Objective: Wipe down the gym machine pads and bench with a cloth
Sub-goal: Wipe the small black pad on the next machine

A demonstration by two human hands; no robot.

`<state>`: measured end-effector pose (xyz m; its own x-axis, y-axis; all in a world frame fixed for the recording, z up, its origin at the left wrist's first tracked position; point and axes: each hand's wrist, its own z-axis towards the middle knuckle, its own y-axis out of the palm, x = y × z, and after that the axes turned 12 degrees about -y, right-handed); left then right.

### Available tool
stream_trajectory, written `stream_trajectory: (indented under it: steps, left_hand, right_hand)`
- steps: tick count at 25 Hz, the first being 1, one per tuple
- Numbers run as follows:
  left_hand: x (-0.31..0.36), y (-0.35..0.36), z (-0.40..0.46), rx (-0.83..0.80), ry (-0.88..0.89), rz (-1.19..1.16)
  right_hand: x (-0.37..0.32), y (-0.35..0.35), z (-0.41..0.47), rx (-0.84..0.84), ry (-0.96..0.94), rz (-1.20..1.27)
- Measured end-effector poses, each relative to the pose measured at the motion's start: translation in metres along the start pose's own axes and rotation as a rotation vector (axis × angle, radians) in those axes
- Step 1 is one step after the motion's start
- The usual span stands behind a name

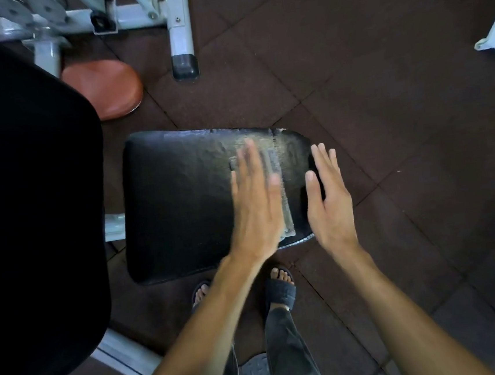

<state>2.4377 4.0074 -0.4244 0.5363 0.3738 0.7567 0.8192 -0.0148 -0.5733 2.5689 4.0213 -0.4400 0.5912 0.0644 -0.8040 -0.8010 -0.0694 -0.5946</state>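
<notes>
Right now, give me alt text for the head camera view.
A left hand presses a grey cloth flat on a black seat pad, while the right hand is open at the pad's edge. Sandalled feet stand below.

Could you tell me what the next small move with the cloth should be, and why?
Probably slide the left hand, pressing the cloth flat, leftward across the black seat pad. The streaky, wiped-looking patch covers only the pad's right part; the left part looks untouched. The right hand hovers open at the pad's right edge.
</notes>
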Motion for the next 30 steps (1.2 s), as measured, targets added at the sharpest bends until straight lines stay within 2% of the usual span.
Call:
stream_trajectory:
  steps: [2,4,7,9,12,15,16,21,24,27,30]
  left_hand:
    - [-0.036,-0.027,0.005,0.133,0.022,0.023]
    - [-0.073,-0.055,0.014,0.256,-0.015,0.232]
    - [-0.091,-0.067,0.022,0.258,-0.045,0.588]
    - [-0.089,-0.067,0.023,0.249,-0.052,0.683]
    - [-0.093,-0.067,0.024,0.254,-0.039,0.684]
    - [-0.094,-0.068,0.021,0.251,-0.033,0.684]
    - [-0.093,-0.067,0.021,0.251,-0.037,0.685]
    - [-0.091,-0.066,0.023,0.262,-0.049,0.691]
    - [-0.091,-0.065,0.023,0.273,-0.040,0.691]
    - [-0.094,-0.066,0.021,0.264,-0.029,0.700]
    - [-0.094,-0.067,0.021,0.261,-0.029,0.706]
  right_hand:
    - [-0.014,0.003,-0.015,0.082,0.000,-0.034]
    - [-0.035,0.023,-0.029,0.044,-0.082,-0.238]
    - [-0.063,0.067,-0.034,-0.131,-0.147,-0.519]
    - [-0.070,0.088,-0.027,-0.154,-0.081,-0.632]
    - [-0.061,0.096,-0.032,-0.134,-0.063,-0.729]
    - [-0.042,0.072,-0.059,-0.221,-0.227,-0.798]
    - [-0.032,0.059,-0.064,-0.236,-0.228,-0.822]
    - [-0.020,0.034,-0.022,-0.094,0.029,-0.769]
    - [-0.039,0.057,0.017,-0.067,0.049,-0.743]
    - [-0.044,0.066,-0.002,-0.199,-0.115,-0.806]
    - [-0.035,0.044,-0.035,-0.344,-0.267,-0.807]
